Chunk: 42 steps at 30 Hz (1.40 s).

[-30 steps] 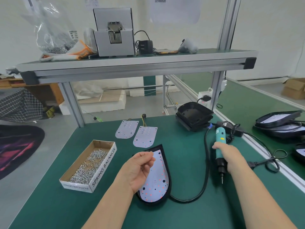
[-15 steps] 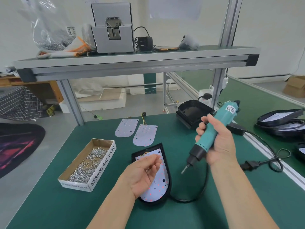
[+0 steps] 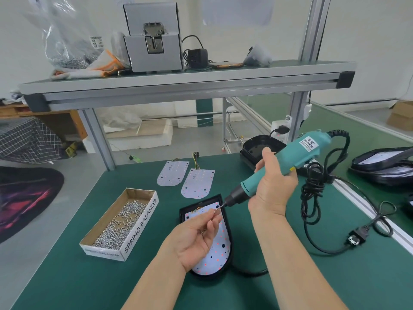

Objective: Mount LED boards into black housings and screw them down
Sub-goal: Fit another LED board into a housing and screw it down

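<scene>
so the black teardrop-shaped plastic housing [image 3: 231, 247] is lying flat on the green bench mat [image 3: 312, 276], dead centre in front of the person, with a white LED board dotted red and black [image 3: 220, 249] sitting inside it; left hand [image 3: 196, 240] hovers palm-up right over the housing's left half, covering a good chunk of the board; thumb and fingertips are pinching a tiny silver screw [image 3: 214, 210] above the flat top end; right hand [image 3: 272, 186] is wrapped round the barrel of a teal electric screwdriver [image 3: 290, 162], tilted so the bit points down-left and meets that screw; open cardboard box of loose silver screws [image 3: 118, 224] sits just left of the housing; two bare white LED boards [image 3: 173, 173] [image 3: 197, 183] lie side by side behind it; stack of empty black housings [image 3: 257, 151] further back right, behind the screwdriver
</scene>
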### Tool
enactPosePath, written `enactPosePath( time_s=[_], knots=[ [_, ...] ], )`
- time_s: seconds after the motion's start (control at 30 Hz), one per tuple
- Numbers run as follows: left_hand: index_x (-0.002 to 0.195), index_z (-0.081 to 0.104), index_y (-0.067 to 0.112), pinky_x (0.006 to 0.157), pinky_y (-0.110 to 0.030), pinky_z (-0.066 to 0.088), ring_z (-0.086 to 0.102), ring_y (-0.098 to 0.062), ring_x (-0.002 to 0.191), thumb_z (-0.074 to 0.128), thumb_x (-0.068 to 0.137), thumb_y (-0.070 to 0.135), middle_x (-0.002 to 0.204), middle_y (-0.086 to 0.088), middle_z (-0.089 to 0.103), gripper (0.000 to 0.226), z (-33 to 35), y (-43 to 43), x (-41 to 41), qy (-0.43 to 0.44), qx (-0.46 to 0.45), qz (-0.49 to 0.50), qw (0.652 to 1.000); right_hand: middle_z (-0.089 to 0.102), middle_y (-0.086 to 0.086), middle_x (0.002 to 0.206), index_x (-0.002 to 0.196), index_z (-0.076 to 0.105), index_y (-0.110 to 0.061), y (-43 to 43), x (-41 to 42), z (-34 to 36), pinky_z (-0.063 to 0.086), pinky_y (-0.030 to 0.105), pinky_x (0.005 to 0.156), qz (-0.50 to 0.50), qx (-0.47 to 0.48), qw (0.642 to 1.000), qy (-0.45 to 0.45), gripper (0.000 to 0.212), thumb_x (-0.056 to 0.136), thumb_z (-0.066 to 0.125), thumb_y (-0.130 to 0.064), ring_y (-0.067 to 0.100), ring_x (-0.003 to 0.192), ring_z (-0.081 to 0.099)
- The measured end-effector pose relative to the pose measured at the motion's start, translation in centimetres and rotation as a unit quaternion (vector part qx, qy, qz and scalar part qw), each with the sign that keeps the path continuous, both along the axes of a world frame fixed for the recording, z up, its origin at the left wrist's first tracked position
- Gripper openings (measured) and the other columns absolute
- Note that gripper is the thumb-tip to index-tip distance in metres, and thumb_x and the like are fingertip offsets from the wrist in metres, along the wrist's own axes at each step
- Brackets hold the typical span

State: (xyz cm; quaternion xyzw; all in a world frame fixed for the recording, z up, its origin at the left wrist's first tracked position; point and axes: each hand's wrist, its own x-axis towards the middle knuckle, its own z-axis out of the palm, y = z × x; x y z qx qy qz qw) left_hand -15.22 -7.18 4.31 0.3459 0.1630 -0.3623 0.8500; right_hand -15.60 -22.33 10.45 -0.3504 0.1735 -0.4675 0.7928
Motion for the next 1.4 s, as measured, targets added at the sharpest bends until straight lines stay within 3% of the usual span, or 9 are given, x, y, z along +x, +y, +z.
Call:
enactPosePath(
  time_s=[0.23,0.37,0.57,0.73,0.93,1.03,1.13,1.3,1.4],
  knots=[
    [0.086,0.072,-0.013,0.044,-0.018,0.054,0.068,-0.017,0.053,0.070,0.072,-0.003,0.077,-0.019,0.069,0.017,-0.1,-0.2,-0.1,0.006,-0.005,0.008,1.000,0.056,-0.007,0.055,0.080,0.054,-0.018,0.1,0.0,-0.4,0.045,0.020,0.051,-0.003,0.006,1.000,0.018,0.021,0.087,0.073,-0.012,0.008,0.052,0.052],
    [0.085,0.072,-0.012,0.046,-0.016,0.055,0.069,-0.016,0.055,0.064,0.086,-0.006,0.077,-0.019,0.070,0.010,-0.3,-0.6,-0.3,-0.026,0.018,0.030,0.999,0.056,-0.007,0.055,0.079,0.055,-0.020,0.1,0.0,-0.6,0.046,0.019,0.051,-0.004,0.008,1.000,0.029,0.021,0.086,0.074,-0.014,0.008,0.052,0.052],
    [0.095,0.071,-0.005,0.061,-0.015,0.056,0.070,-0.012,0.067,0.060,0.092,-0.002,0.085,-0.012,0.069,0.011,-1.2,-2.3,-1.2,-0.133,0.028,0.113,0.984,0.055,-0.006,0.056,0.082,0.054,-0.022,-0.4,0.4,-0.9,0.043,0.026,0.058,-0.026,0.073,0.995,0.060,0.019,0.084,0.073,-0.020,0.010,0.053,0.050],
    [0.080,0.078,0.006,0.067,-0.019,0.056,0.069,-0.015,0.070,0.064,0.092,0.000,0.082,-0.015,0.072,0.020,-1.4,-2.3,-1.4,-0.244,0.123,0.141,0.952,0.055,-0.011,0.051,0.089,0.056,-0.022,-1.1,0.4,-2.2,0.044,0.025,0.055,-0.009,0.156,0.984,0.089,0.018,0.083,0.073,-0.023,0.007,0.050,0.051],
    [0.077,0.070,0.000,0.057,-0.016,0.054,0.064,-0.010,0.057,0.063,0.095,0.006,0.067,-0.007,0.068,0.020,-1.4,-2.6,-1.5,-0.201,0.137,0.108,0.964,0.056,-0.007,0.056,0.094,0.055,-0.023,-0.8,0.4,-3.0,0.043,0.021,0.050,-0.003,0.133,0.987,0.089,0.020,0.082,0.072,-0.024,0.007,0.051,0.051],
    [0.072,0.072,0.002,0.058,-0.016,0.054,0.064,-0.010,0.057,0.064,0.094,0.004,0.068,-0.009,0.068,0.023,-1.5,-2.5,-1.5,-0.194,0.129,0.104,0.967,0.056,-0.006,0.056,0.091,0.055,-0.022,-0.9,0.4,-3.0,0.043,0.021,0.050,-0.010,0.120,0.988,0.092,0.019,0.082,0.071,-0.023,0.008,0.051,0.050],
    [0.082,0.072,-0.004,0.058,-0.016,0.055,0.066,-0.011,0.058,0.064,0.093,0.003,0.072,-0.012,0.069,0.016,-1.4,-2.2,-1.5,-0.181,0.098,0.095,0.974,0.055,-0.006,0.056,0.089,0.056,-0.024,-0.9,0.3,-2.7,0.043,0.022,0.051,-0.008,0.118,0.989,0.091,0.017,0.081,0.071,-0.022,0.008,0.051,0.050],
    [0.075,0.079,-0.004,0.060,-0.020,0.058,0.072,-0.019,0.066,0.058,0.099,0.017,0.080,-0.019,0.073,0.038,-1.1,-1.5,-0.9,-0.164,0.053,0.095,0.980,0.056,-0.009,0.053,0.091,0.056,-0.022,-1.3,0.5,-2.4,0.044,0.019,0.050,-0.004,0.126,0.989,0.080,0.018,0.084,0.072,-0.020,0.007,0.050,0.052],
    [0.085,0.077,-0.009,0.059,-0.021,0.058,0.072,-0.020,0.065,0.057,0.099,0.019,0.082,-0.022,0.072,0.037,-1.2,-1.3,-0.7,-0.145,0.048,0.086,0.985,0.056,-0.011,0.052,0.091,0.055,-0.021,-1.5,0.5,-2.4,0.044,0.017,0.047,-0.002,0.122,0.989,0.079,0.019,0.083,0.072,-0.020,0.007,0.050,0.052]
  ],
)
